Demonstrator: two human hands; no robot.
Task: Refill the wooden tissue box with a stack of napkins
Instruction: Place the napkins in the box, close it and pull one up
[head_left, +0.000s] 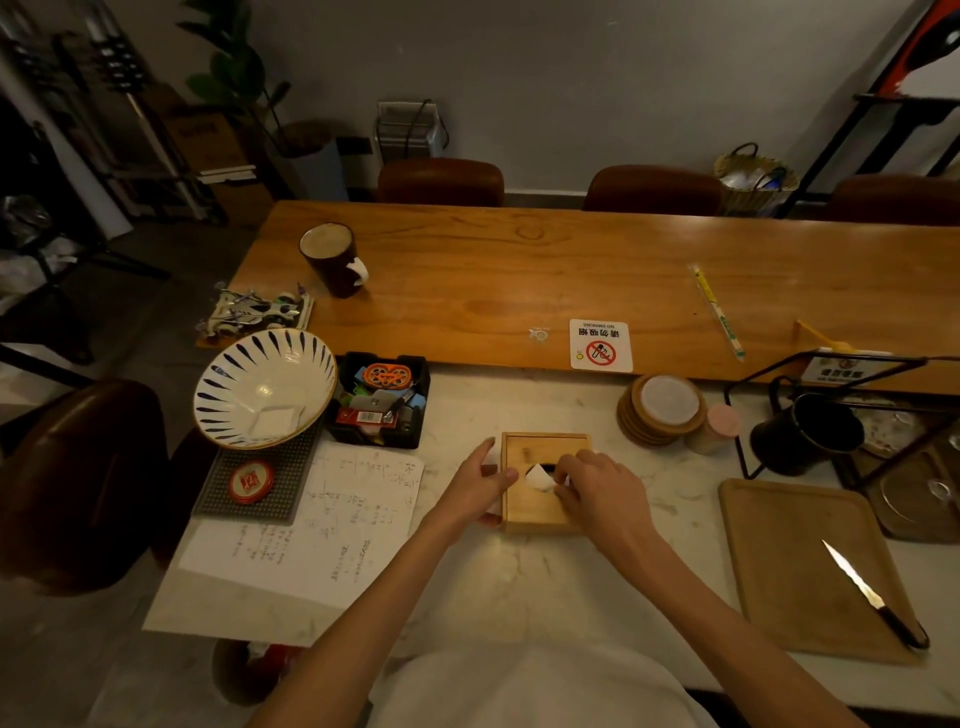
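Note:
The wooden tissue box (535, 506) stands on the white marble counter in front of me, lid on, with an oval slot on top. A white napkin (540, 476) pokes up through the slot. My right hand (597, 488) rests on the lid, its fingertips pinching that napkin at the slot. My left hand (475, 486) grips the box's left side, thumb on the lid's edge. A sliver of white napkin shows at the left wall under my left fingers. The stack inside is hidden.
A sheet of handwritten paper (322, 525) lies left of the box. Behind it stand a striped bowl (265, 387) and a black tray of small items (379, 400). Right: coasters (662, 408), a black mug (805, 434), a wooden board (810, 566) with a knife (872, 595).

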